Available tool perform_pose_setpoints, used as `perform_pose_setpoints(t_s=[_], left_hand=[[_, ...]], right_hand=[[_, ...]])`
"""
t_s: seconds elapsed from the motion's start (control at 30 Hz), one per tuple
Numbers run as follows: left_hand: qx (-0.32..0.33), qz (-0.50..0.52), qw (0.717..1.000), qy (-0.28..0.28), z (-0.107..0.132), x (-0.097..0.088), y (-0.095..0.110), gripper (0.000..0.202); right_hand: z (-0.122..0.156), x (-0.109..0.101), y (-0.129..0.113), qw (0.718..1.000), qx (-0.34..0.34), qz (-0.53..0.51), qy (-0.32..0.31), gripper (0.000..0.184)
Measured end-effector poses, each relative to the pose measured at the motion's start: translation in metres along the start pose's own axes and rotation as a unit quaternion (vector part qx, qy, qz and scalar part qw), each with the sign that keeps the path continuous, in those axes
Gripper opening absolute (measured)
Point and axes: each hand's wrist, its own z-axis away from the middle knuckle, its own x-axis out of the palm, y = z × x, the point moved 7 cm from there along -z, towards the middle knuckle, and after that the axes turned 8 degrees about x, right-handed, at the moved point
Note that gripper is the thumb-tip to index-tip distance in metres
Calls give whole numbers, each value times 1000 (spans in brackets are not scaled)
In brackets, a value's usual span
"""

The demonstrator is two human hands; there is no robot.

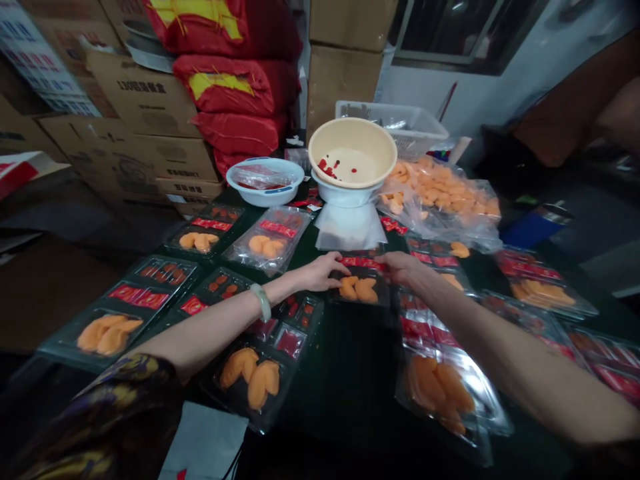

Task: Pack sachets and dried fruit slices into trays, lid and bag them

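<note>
Both my arms reach forward over a dark table. My left hand (320,272), with a pale bangle on its wrist, rests on the left edge of a black tray (357,288) that holds orange pieces and red packets. My right hand (403,265) grips the same tray's right edge, fingers curled. The tray lies flat in the middle of the table, just in front of a stack of clear bags (350,227).
Several filled black trays, some in clear bags, lie left (113,327), near (255,373) and right (445,387). A cream bowl (353,150) sits in a white bowl, next to another white bowl (265,180). A bag of orange pieces (440,190), cartons and red sacks stand behind.
</note>
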Motion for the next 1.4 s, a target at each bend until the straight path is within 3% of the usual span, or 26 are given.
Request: perform_pose_setpoints(t_s=[0.17,0.27,0.33,0.43,0.5,0.63,0.8,0.93,1.07,1.3,1.4], left_hand=[[6,30,1000,4,0,-3,1,32],[-4,-11,998,69,-7,-27,1,29],[-16,-111,987,112,-15,-45,2,34],[-24,-254,965,54,-35,-44,0,29],[-25,-276,961,8,-48,-35,-6,18],[-9,-246,969,-11,-61,-23,-19,18],[-14,-157,987,-14,-77,-33,-48,22],[-25,-71,997,-15,-94,-39,-67,39],[-16,-11,999,-32,-101,-33,-70,44],[59,-6,997,-42,-94,-40,-43,36],[88,-20,993,-70,-84,-43,-20,35]], right_hand=[[8,2,-4,997,11,-67,-33,19],[19,3,-12,995,-2,-85,-58,19],[27,2,-15,994,-7,-91,-68,20],[40,-3,-11,993,-4,-93,-74,20],[51,-9,-2,993,7,-89,-70,17],[82,-20,23,993,5,-71,-91,12],[111,-21,48,982,-5,-70,-174,16],[101,-5,43,972,-16,-62,-228,19],[76,10,23,967,-29,-57,-246,15],[50,19,17,963,-28,-79,-258,13],[55,12,22,970,-29,-92,-225,33]])
